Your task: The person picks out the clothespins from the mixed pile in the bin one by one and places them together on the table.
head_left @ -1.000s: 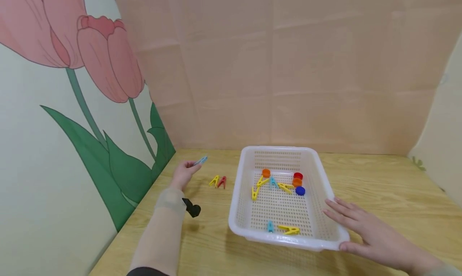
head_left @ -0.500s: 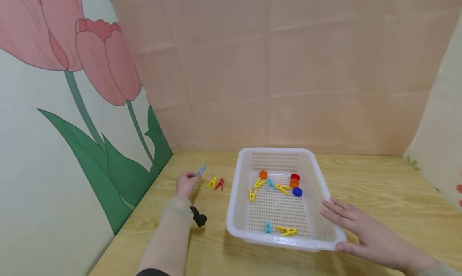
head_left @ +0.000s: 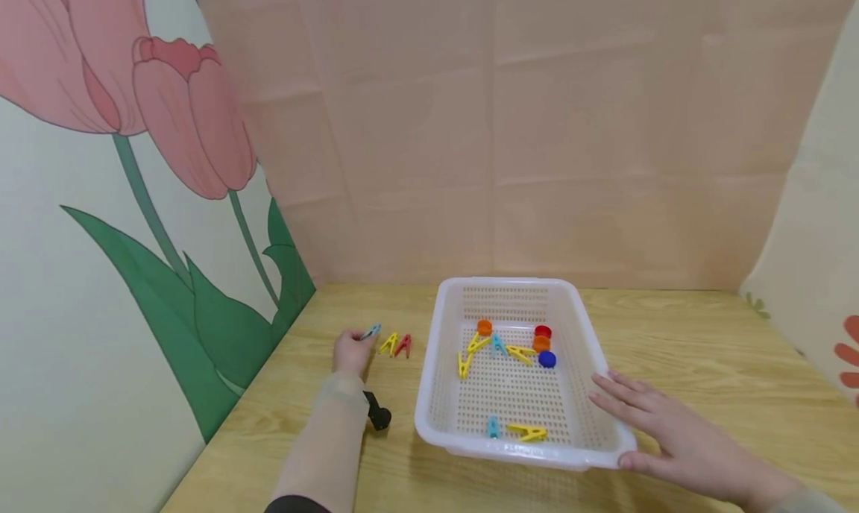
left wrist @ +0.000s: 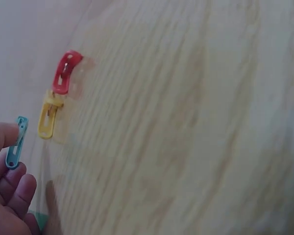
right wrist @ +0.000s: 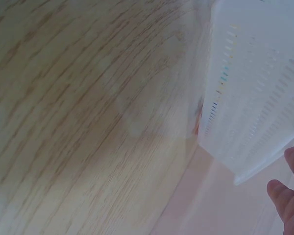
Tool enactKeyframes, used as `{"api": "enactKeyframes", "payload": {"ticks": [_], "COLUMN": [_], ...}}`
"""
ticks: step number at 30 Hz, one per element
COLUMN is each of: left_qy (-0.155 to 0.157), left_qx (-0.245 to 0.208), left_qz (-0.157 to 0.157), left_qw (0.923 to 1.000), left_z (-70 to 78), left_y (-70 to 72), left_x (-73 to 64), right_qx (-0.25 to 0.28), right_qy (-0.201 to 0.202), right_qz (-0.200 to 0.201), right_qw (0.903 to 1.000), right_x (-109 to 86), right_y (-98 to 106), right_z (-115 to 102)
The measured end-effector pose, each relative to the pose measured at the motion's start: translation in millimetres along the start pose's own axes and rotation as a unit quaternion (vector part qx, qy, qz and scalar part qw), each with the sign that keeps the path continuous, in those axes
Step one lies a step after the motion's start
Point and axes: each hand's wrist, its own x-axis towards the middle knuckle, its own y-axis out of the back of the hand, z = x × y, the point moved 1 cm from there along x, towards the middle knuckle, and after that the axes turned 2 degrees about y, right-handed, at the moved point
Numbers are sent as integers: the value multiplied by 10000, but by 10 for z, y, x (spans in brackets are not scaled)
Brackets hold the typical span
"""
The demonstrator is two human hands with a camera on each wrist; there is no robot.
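My left hand pinches a light blue clothespin between thumb and fingers, left of the basket. Just right of that hand, a yellow clothespin and a red clothespin lie side by side on the table. With fingers extended, my right hand rests on the right rim of the white plastic basket, its thumb at the front right corner. Inside the basket are several yellow clothespins, light blue clothespins, orange caps, a red cap and a blue cap.
The wood-grain table runs back to a wall covered in beige sheeting. On the left stands a wall with painted tulips. A pale wall bounds the right side.
The left hand has come nearer and lower, bringing the light blue clothespin close to the yellow and red ones. The right hand stays at the basket rim. The head view has shifted slightly.
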Motion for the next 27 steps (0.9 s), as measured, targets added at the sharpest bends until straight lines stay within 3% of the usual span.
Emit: {"api": "enactKeyframes", "payload": {"ticks": [4,9,14,27], "left_qy": [108,33,68,33], "left_qx": [524,1132,1271,1700], "left_qz": [-118,97,192,78], "left_qw": [9985,9935,9917,9854], "left_z": [-10,-34,-37,-50], "left_y": [-19,-61,-77,-78], "left_x": [-22,-25,-10,1], "right_qx": [13,-37,-48,-48], "right_qy": [-81,-53,-73,-96], "right_qz": [-88,-81,-92,-93], "right_qw": [9999,9999,9999,9999], "right_x": [-2,5,1,-2], "right_y": [1,3,2,-10], "right_z": [-7,-10,-11,-3]}}
